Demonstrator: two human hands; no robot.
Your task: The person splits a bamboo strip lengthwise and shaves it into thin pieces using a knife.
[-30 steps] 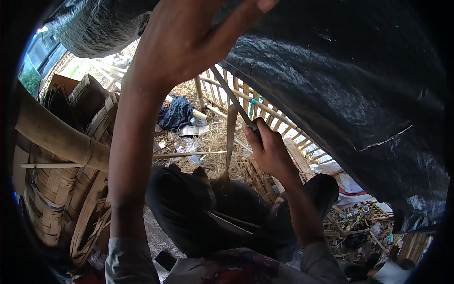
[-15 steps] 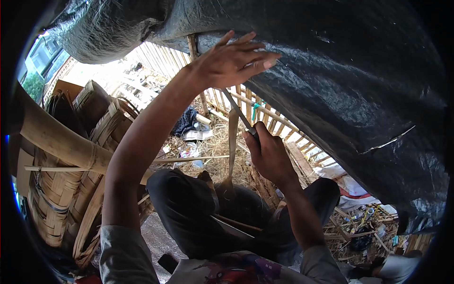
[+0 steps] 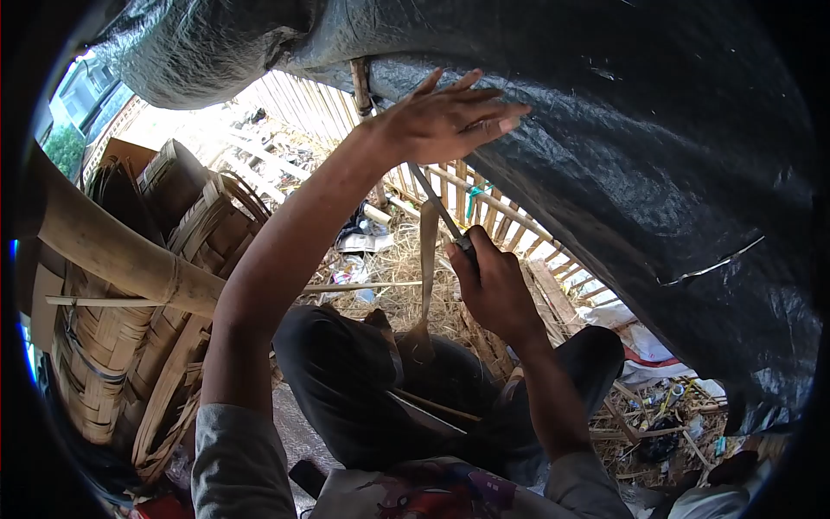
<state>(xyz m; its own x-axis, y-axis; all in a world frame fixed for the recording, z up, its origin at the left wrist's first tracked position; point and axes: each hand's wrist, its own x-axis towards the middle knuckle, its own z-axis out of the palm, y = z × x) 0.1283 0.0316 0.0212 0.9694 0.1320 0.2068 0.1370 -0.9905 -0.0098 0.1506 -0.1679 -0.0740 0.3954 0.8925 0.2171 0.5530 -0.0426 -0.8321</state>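
My left hand (image 3: 450, 121) is raised high in the head view, its fingers stretched out and apart, in front of the dark plastic sheet. My right hand (image 3: 497, 281) is wrapped around the dark handle of a knife (image 3: 443, 206). The narrow blade points up and to the left, and its tip end is hidden behind or beneath my left hand. A thin, flat bamboo strip (image 3: 427, 255) stands upright beside the blade, with its lower end between my legs. Whether the blade touches the strip, I cannot tell.
A dark plastic sheet (image 3: 640, 164) slopes overhead and down the right. A thick bamboo pole (image 3: 130, 255) crosses at left, over woven bamboo baskets (image 3: 104, 363). Beyond my knees lies straw (image 3: 398, 303) with litter, and a bamboo slat fence (image 3: 510, 216) stands behind.
My left hand has shifted slightly right and down, still with fingers spread. The right hand with the knife has hardly moved. The whole view has shifted a little.
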